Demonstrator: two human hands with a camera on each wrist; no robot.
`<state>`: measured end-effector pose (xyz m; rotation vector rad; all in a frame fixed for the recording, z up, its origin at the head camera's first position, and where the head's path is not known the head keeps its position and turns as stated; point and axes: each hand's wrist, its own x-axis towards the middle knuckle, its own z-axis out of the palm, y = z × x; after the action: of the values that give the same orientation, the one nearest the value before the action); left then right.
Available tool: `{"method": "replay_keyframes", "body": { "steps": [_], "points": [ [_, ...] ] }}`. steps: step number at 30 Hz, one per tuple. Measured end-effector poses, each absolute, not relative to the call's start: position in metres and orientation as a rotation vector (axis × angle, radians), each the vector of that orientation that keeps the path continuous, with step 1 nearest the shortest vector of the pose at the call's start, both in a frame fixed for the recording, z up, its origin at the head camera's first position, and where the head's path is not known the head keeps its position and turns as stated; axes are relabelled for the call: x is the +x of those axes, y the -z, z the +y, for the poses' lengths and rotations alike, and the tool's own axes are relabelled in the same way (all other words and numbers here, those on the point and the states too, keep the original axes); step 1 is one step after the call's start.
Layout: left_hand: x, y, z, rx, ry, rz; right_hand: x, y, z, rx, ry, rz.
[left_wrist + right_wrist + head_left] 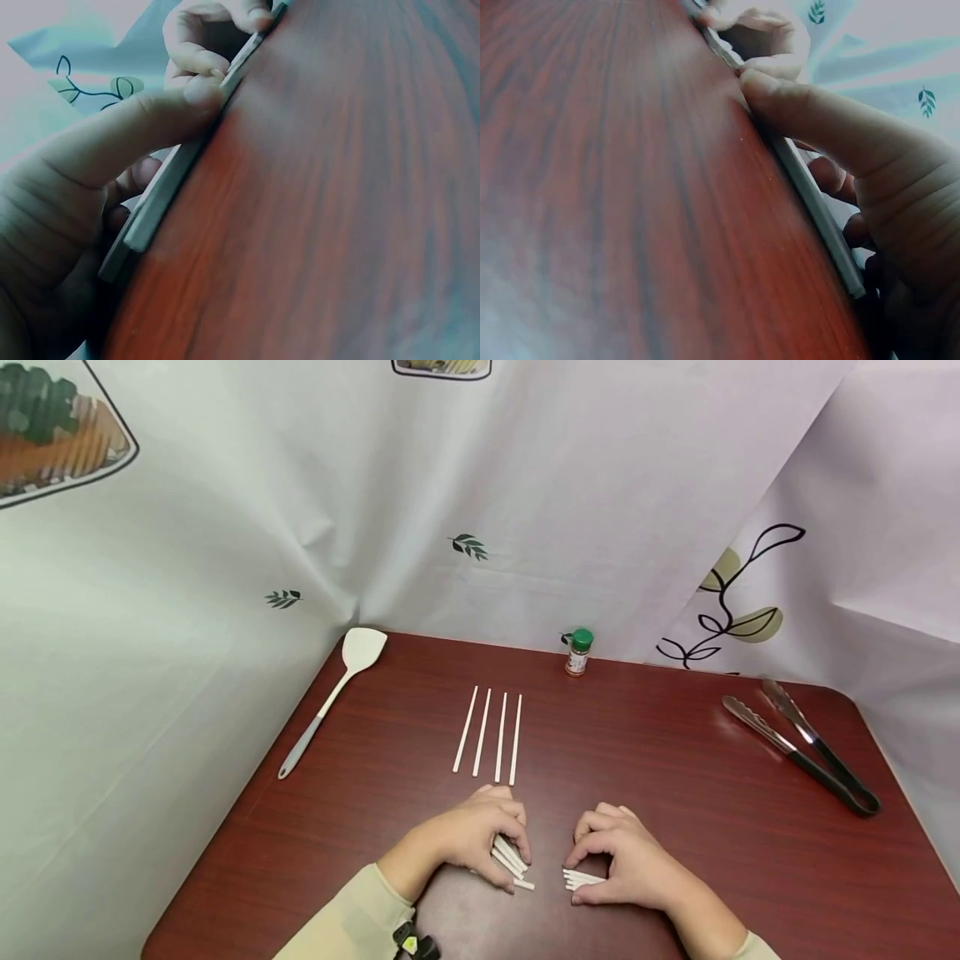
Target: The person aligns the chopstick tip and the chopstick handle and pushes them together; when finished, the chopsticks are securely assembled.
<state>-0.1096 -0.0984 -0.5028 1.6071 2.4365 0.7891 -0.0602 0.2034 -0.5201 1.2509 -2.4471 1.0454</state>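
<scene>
Near the front of the table, my left hand [483,835] curls its thumb and fingers round a small bunch of white sticks [510,857], whose ends slant out toward the middle. One stick of that bunch lies askew under the thumb. Across a narrow gap, my right hand [626,860] pinches a second bunch of white sticks [581,880] between thumb and fingers, ends fairly even. In the left wrist view the left thumb presses along the sticks [161,199], low over the tabletop. The right wrist view shows a stick [821,214] running under the right thumb; the palm hides the others.
Several separate white sticks [500,739] lie side by side beyond my left hand on the dark red table [630,743]. A white spatula [333,693] is at the left edge, a green-capped spice jar [577,653] at the back, and metal tongs [806,747] at the right.
</scene>
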Motion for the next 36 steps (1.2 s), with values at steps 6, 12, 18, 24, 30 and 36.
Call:
{"method": "replay_keyframes", "body": {
  "steps": [6, 12, 18, 24, 30, 36],
  "points": [
    [-0.113, 0.51, -0.096, 1.677, -0.883, 2.468, -0.061, 0.522, 0.203, 1.198, -1.078, -2.453],
    [-0.111, 0.51, -0.092, 1.639, -0.921, 2.528, -0.059, 0.52, 0.199, 1.14, -1.092, -2.441],
    [-0.107, 0.508, -0.089, 1.546, -0.945, 2.58, -0.056, 0.516, 0.195, 1.048, -1.111, -2.515],
    [-0.104, 0.507, -0.086, 1.465, -0.949, 2.623, -0.056, 0.513, 0.193, 1.014, -1.215, -2.5],
    [-0.103, 0.508, -0.083, 1.416, -1.056, 2.627, -0.058, 0.514, 0.193, 1.025, -1.222, -2.466],
    [-0.102, 0.509, -0.081, 1.44, -1.085, 2.63, -0.058, 0.514, 0.193, 1.074, -1.137, -2.457]
  ]
}}
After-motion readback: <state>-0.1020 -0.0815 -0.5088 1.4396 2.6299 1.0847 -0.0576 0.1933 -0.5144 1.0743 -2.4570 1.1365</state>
